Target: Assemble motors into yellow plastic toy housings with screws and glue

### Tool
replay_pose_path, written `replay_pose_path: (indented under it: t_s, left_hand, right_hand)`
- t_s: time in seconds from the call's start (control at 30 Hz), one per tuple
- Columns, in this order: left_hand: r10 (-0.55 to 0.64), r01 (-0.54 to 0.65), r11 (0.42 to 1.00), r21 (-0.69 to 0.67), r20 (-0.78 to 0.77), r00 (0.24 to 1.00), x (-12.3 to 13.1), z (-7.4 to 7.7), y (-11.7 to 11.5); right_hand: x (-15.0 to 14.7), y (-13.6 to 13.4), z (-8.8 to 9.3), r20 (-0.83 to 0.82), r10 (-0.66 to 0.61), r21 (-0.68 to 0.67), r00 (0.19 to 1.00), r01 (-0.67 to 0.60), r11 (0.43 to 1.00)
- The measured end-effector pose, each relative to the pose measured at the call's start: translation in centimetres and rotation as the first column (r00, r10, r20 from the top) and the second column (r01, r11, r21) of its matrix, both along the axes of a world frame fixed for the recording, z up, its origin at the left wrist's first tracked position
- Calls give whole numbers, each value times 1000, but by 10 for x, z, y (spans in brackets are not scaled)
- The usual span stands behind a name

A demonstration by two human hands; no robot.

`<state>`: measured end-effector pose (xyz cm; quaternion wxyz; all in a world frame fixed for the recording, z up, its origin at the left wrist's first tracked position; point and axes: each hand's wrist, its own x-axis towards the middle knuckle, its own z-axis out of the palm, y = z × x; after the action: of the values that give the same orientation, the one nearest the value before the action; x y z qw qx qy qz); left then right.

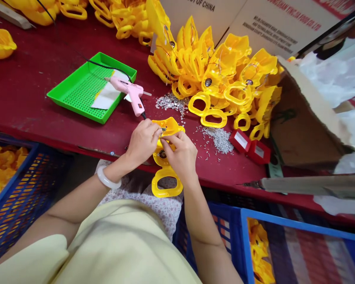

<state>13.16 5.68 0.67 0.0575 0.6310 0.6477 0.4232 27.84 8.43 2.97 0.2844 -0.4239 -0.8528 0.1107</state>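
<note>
A yellow plastic shell (171,125) with a round metal-centred part and a loop handle (167,193) lies at the table's front edge, its handle hanging over my lap. My left hand (143,140) is closed at the shell's left side, thumb and fingertips together at a small greenish part (163,129) that looks like a circuit board. From the right, my right hand (182,154) reaches over the shell with thumb and forefinger pinched close to the left fingertips. Whatever sits in that pinch is too small to make out. The fingers hide much of the shell's middle.
Behind are a pink glue gun (133,92) on a green tray (97,114), piled yellow shells (221,67), small silvery pieces (171,102) and screws (221,138). Red boxes (258,152) and a cardboard box (304,122) stand right. Blue crates (47,189) flank my lap.
</note>
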Motion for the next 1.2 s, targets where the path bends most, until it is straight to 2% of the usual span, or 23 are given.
replay_pose_path:
  t_s: [0.07, 0.2, 0.37, 0.57, 0.7, 0.77, 0.93, 1.03, 1.2]
  left_hand:
    - [-13, 13, 1000, -1, -47, 999, -2, -1, 1]
    - [-27, 32, 999, 33, -141, 990, -4, -2, 1]
    - [-43, 55, 997, 61, -176, 983, -4, -2, 1]
    - [-58, 68, 995, 68, -143, 988, -5, -2, 1]
    - [-58, 82, 993, 89, -247, 967, -2, -1, 1]
    - [-61, 88, 993, 79, -299, 952, -1, 0, 0]
    - [-47, 66, 997, 43, -346, 937, -1, 5, -3]
    - [-119, 131, 991, 22, -293, 949, -2, 6, -1]
    - [-249, 249, 969, -2, -56, 967, -4, 5, 6]
  right_hand:
    - [1, 3, -1, -91, 14, -64, 996, -20, 998]
    - [-2, 9, 1, -234, -73, -137, 969, 42, 990]
    - [-9, 16, 2, -108, -103, -162, 989, 85, 983]
    - [-5, 24, 1, -143, -91, -295, 986, 45, 954]
    - [-4, 25, 6, -15, -97, -306, 995, 88, 948]
    - [-4, 26, 8, -41, -69, -327, 997, 52, 944]
    - [-1, 28, 5, -234, -14, -336, 972, -67, 939]
    - [3, 27, 3, -291, 24, -302, 956, -116, 946]
    - [6, 25, 0, -408, 50, -281, 912, -177, 943]
